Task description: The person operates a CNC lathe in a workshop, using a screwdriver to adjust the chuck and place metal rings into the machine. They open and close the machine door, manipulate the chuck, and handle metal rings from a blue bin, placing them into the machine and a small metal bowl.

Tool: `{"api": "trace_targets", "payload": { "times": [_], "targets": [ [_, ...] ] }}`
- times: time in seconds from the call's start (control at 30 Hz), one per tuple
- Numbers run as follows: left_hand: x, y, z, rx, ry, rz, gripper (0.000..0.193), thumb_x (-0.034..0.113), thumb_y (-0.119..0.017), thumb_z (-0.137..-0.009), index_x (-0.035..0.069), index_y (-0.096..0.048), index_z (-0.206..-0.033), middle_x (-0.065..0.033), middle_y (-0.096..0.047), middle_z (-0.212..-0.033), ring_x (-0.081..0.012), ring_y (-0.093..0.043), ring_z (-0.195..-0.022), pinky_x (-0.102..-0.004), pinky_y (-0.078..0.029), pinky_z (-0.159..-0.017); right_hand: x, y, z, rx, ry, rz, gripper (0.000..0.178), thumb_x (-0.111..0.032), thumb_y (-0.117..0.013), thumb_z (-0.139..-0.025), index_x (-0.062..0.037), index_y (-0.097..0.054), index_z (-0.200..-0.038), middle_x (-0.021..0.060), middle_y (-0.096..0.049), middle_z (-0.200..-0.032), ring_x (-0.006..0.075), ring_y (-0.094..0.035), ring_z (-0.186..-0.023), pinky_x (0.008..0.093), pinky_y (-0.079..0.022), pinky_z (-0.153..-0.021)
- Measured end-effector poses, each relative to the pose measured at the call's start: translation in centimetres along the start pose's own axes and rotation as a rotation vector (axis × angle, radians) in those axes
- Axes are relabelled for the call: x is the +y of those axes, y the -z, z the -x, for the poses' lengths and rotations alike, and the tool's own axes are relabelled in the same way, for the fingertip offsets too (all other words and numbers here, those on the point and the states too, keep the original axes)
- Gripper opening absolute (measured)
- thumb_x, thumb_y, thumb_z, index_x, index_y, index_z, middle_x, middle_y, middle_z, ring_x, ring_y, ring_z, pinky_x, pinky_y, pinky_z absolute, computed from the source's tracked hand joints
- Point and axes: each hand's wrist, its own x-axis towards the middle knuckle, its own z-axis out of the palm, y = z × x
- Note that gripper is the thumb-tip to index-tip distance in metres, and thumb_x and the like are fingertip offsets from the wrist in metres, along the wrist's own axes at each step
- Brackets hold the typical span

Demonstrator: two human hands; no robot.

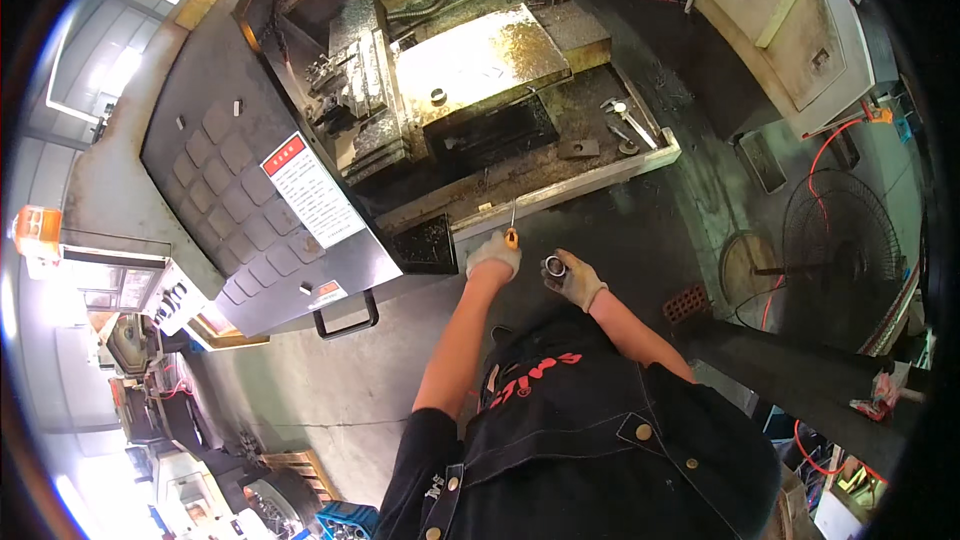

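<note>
My left hand [494, 258], in a pale work glove, is closed around the orange handle of a tool with a thin metal shaft [513, 212]. The shaft points up and away, toward the machine's front edge; I cannot tell the shape of its tip. To the right, my right hand [577, 281], gloved too, grips a short metal ring [555, 266] with its round opening facing up. Both hands are in front of my body, a little apart. Another metal ring [438, 97] stands on the bright, chip-strewn metal cover [480, 55] inside the open machine.
A dial caliper [634, 122] and small metal parts lie on the machine's oily ledge [575, 180]. At left is the dark machine door [250, 190] with a black handle [348, 318]. On the right stand a fan [840, 225] and a perforated brick [686, 304].
</note>
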Motion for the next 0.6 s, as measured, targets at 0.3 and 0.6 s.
{"api": "trace_targets", "payload": {
  "times": [0.3,0.6],
  "targets": [
    [-1.3,0.0,-3.6,-0.212,0.216,-0.044,0.034,0.025,-0.052,-0.076,0.006,-0.059,-0.103,-0.0156,-0.059,-0.107,-0.0294,-0.058,-0.098,-0.0382,-0.046,-0.079,-0.7,5.1,3.9,0.153,0.120,-0.137,0.020,-0.030,-0.054,-0.083,-0.0133,-0.050,-0.094,0.0085,-0.058,-0.094,0.0245,-0.055,-0.086,0.0402,-0.044,-0.076],
    [-8.2,-6.9,2.5,0.006,0.144,0.173,0.047,0.037,-0.051,-0.076,0.010,-0.041,-0.113,-0.0226,-0.058,-0.101,-0.0377,-0.055,-0.096,-0.0464,-0.043,-0.080,0.0,5.4,2.7,0.133,0.103,-0.097,0.027,-0.029,-0.053,-0.084,-0.0102,-0.049,-0.103,0.0089,-0.055,-0.094,0.0221,-0.055,-0.083,0.0356,-0.047,-0.071]
  ]
}}
